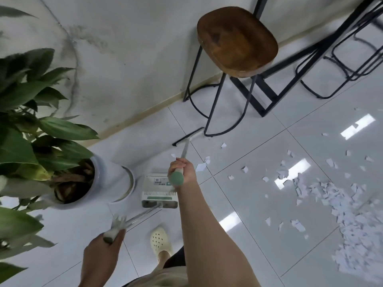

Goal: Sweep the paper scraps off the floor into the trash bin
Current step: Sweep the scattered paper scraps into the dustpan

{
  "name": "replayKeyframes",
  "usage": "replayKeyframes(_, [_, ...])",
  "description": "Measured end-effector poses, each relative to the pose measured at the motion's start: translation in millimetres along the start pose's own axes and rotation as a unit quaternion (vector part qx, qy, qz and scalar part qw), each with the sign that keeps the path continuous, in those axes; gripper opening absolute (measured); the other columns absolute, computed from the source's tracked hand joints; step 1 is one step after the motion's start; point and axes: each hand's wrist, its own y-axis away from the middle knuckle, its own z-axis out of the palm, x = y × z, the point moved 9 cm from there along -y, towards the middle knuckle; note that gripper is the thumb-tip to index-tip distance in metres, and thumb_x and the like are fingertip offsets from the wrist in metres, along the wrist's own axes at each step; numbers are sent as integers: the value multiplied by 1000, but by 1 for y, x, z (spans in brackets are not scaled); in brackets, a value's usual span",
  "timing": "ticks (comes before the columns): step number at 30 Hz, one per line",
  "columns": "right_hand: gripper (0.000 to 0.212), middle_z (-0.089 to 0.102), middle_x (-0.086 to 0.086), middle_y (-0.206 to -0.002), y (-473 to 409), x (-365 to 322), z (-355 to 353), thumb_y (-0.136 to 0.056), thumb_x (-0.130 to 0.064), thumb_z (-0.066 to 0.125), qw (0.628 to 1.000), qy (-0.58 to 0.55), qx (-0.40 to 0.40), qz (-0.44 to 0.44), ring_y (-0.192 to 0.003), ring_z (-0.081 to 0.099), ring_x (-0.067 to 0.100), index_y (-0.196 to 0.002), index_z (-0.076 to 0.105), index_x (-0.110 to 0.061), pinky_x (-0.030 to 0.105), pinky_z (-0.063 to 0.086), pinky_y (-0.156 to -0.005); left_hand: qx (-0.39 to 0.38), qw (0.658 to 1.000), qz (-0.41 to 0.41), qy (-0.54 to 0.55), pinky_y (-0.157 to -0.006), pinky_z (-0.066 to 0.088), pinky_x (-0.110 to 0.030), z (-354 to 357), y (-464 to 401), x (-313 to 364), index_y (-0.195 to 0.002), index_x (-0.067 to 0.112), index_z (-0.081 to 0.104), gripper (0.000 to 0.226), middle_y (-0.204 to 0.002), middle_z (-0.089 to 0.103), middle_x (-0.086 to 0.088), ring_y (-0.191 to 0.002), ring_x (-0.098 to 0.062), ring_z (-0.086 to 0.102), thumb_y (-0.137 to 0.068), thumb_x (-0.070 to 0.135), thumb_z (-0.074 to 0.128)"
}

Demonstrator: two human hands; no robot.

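My right hand (183,169) grips the green-capped handle of a broom (185,149) whose thin black head rests on the floor near the wall. My left hand (103,248) holds the long handle of a white and green dustpan (159,192) that stands on the tiles beside the plant pot. White paper scraps (339,206) lie in a dense heap at the right, with looser pieces (244,169) scattered toward the broom. No trash bin is in view.
A large potted plant in a white pot (116,183) stands at the left against the wall. A wooden bar stool (236,40) with black metal legs stands ahead, more black frames (331,65) to its right. My foot in a cream clog (160,241) is below.
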Motion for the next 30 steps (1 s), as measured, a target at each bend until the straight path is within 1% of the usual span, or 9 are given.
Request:
replayKeyframes(5, [30,36,-4,-41,35,-13,-25,-78,5,45,998,-32,13,-54,-27,39,11,-62,32,-17,17,36,-28,-20,1000,17,7,-59,38,-37,2,-10,-5,-65,7,61,46,-61,62,-7,-65,-25,56,-96,41,66])
replayKeyframes(9, [26,33,-5,-44,66,-15,-53,-89,0,38,992,-22,50,-114,-28,38,10,-70,36,-17,15,34,-29,-35,999,37,11,-54,38,-32,2,-13,-11,-64,8,59,46,-61,62,-8,-62,-23,56,-97,39,65])
replayKeyframes(12, [27,33,-5,-42,87,-14,-77,-91,-2,39,984,12,93,-151,-27,38,11,-69,35,-18,15,33,-28,-42,997,51,26,-54,38,-33,-2,-16,-16,-65,10,60,44,-64,63,-8,-64,-25,57,-97,40,65])
replayKeyframes(16, [35,36,-4,-37,100,24,-99,-93,-5,40,971,117,151,-142,-24,37,8,-63,31,-19,13,32,-27,-48,996,61,49,-55,41,-33,-9,-17,-32,-68,9,62,43,-65,64,-7,-64,-24,59,-97,42,64])
replayKeyframes(19, [35,36,-3,-39,100,63,-92,-93,1,32,947,214,175,-164,-28,36,7,-62,36,-14,17,37,-40,-37,995,50,75,-56,42,-32,-19,-20,-45,-72,10,64,42,-66,65,-7,-64,-23,59,-97,44,63])
replayKeyframes(21, [34,36,-3,-41,101,86,-86,-92,3,31,939,249,172,-167,-31,35,9,-62,38,-13,21,33,-54,-23,994,46,93,-57,43,-34,-25,-21,-52,-72,9,64,42,-67,64,-7,-65,-24,59,-98,42,62])
replayKeyframes(22, [34,36,-3,-41,101,94,-83,-92,2,32,938,255,169,-166,-31,36,9,-62,38,-13,20,32,-56,-19,994,42,101,-58,43,-36,-27,-22,-55,-71,9,64,43,-68,64,-7,-66,-26,59,-98,42,62])
replayKeyframes(26, [37,34,-3,-40,103,108,-70,-93,-1,38,947,236,156,-156,-26,36,10,-58,37,-14,14,34,-32,-18,993,42,109,-59,41,-37,-31,-20,-59,-73,7,65,42,-69,61,-5,-66,-25,55,-98,41,61])
replayKeyframes(30, [35,32,-6,-40,93,108,-68,-90,-2,40,953,243,132,-127,-27,35,9,-61,31,-19,12,32,-29,-23,993,45,103,-54,36,-32,-31,-17,-63,-74,7,65,42,-67,61,-4,-62,-19,53,-98,41,62])
